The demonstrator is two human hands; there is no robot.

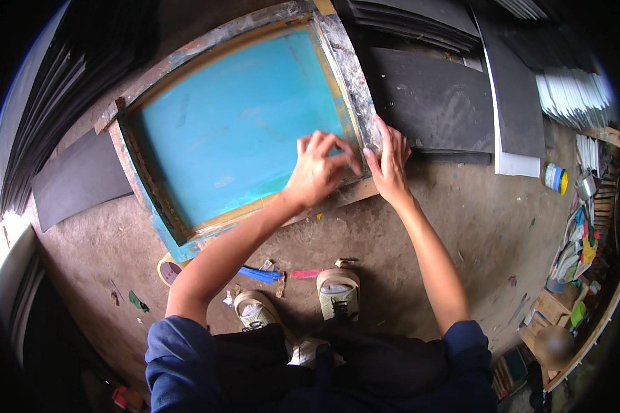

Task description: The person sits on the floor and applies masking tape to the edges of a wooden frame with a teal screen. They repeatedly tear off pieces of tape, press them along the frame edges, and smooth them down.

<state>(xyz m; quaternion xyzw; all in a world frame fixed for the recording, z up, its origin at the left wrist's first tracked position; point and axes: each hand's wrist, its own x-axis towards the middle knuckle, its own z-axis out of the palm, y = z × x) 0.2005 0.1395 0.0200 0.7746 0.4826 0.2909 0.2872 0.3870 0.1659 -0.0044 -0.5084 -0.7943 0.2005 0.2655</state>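
Observation:
A screen printing frame (365,103) lies tilted before me, its wooden sides smeared with old paint. Turquoise mesh (241,124) fills it, with brown tape along the inner edges. Over the near right corner hovers my left hand (318,168), fingers bent and apart, the tips close to the frame's inner edge. Nothing shows in them, though the thumb's tip is hard to make out. My right hand (393,165) grips the right side near that same corner, its thumb on the upper face and its fingers along the outer edge.
Dark sheets (434,96) lie right of the frame; tall stacks of sheets (69,89) stand at the left. A jar (556,177) sits on the floor at right, by rags (575,251) and a cardboard box (556,303). A tape roll (167,270) and blue strip (260,274) lie near my shoes.

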